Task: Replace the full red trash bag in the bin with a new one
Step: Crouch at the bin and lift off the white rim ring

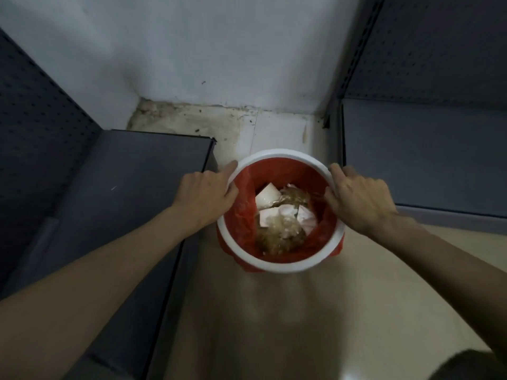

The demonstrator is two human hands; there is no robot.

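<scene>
A round bin with a white rim ring (282,266) stands on the floor between two shelves. A red trash bag (282,171) lines it, and its edge hangs out below the ring at the front. Inside lie crumpled white paper and brownish clear plastic waste (279,215). My left hand (204,196) grips the left side of the ring, thumb inside against the bag. My right hand (359,200) grips the right side in the same way.
Dark grey shelf bases flank the bin, one at the left (115,204) and one at the right (422,154), with pegboard backs above. A white wall (219,56) closes the corner behind. The floor (274,325) in front is beige tile.
</scene>
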